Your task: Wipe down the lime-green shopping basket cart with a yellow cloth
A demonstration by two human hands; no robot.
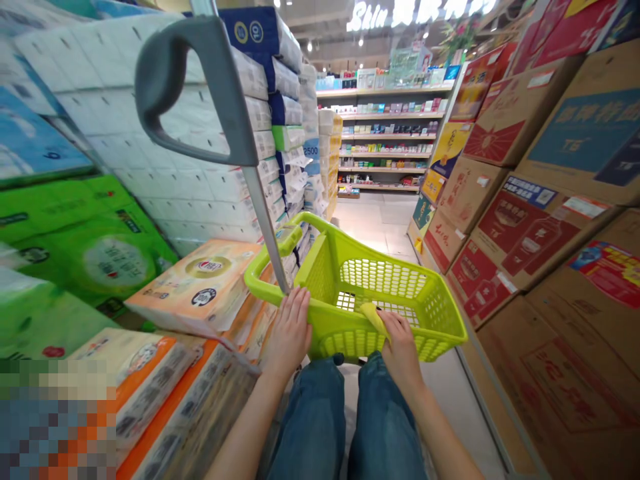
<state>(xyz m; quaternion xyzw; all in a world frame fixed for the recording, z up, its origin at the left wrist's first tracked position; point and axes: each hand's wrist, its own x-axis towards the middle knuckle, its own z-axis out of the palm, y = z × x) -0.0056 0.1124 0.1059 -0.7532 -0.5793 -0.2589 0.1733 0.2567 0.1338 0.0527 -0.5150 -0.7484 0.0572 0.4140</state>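
Observation:
A lime-green shopping basket point(325, 267) with perforated walls stands in front of my knees, its inside showing only the bare grid floor. My left hand point(294, 320) is on the near rim, its fingers curled over the edge beside the foot of the metal pole. That pole rises to a grey pull handle point(245, 127) at upper left. In my right hand point(397, 333) is a yellow cloth point(375, 317), pressed against the near rim further right. The thumb side of the right hand is partly hidden.
Stacked tissue packs point(200, 267) in white, green and orange line the left side closely. Cardboard cartons point(530, 227) are piled along the right. Beyond the basket, a tiled aisle point(373, 213) leads to shelves point(385, 155) of small boxed goods.

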